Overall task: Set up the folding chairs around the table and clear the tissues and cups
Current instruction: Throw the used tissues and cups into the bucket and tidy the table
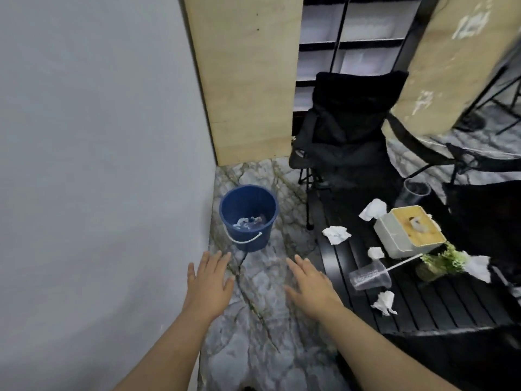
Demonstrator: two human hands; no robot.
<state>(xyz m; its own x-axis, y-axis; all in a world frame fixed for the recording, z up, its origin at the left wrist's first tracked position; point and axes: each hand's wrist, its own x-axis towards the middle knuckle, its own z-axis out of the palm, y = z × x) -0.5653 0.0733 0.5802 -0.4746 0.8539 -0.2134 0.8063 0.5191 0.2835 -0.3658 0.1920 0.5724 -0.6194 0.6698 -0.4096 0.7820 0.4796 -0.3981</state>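
Tissues lie scattered on the black slatted counter (439, 303) at the person's right: one crumpled tissue (336, 234) near the counter's far left corner, one (373, 209) touching the white tissue box (408, 232), a small one (375, 252) just in front of the box, and one (384, 303) near the front edge. They look very light and soft, so I judge a simple pinch anywhere on the paper is enough, though they may tear. The clear plastic cup (369, 276) lies on its side, its long axis running left to right, its mouth pointing left toward the floor, with a white straw (404, 262) resting beside its base. It seems thin, light and a little slippery, so taking it around the middle with gentle pressure seems best, since it could buckle. A second clear cup (416, 191) stands upright at the far end. One black folding chair (346, 128) is already open beyond the counter. Both hands, the left hand (211, 280) and the right hand (311, 282), hover over the marble floor with flat, spread fingers, holding nothing. The blue bucket (248, 218) stands on the floor ahead of them, with some waste inside.
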